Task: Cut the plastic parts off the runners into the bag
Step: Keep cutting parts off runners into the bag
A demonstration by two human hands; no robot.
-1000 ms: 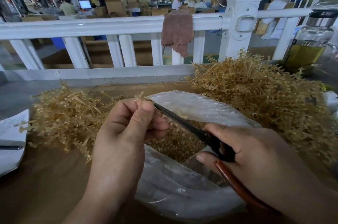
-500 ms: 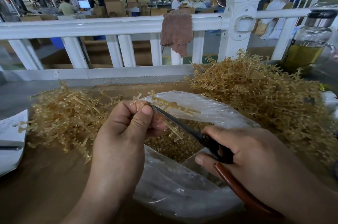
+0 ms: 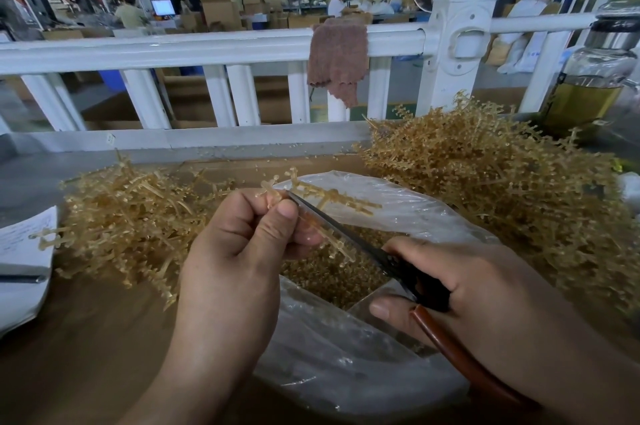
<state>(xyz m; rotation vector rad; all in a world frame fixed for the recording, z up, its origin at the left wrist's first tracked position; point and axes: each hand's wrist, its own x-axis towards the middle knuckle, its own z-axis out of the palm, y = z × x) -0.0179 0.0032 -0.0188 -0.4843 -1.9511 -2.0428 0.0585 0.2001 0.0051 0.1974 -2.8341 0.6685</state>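
Pinching a runner (image 3: 332, 197) over the bag (image 3: 408, 216), left fingers (image 3: 277, 222) clamp it while right fingers (image 3: 433, 251) grip scissors (image 3: 346, 232).

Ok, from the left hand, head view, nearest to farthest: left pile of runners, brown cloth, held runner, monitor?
1. Held runner: pinched in the left hand itself.
2. Left pile of runners: just beyond it.
3. Brown cloth: draped on the white rail behind.
4. Monitor: far back, left.
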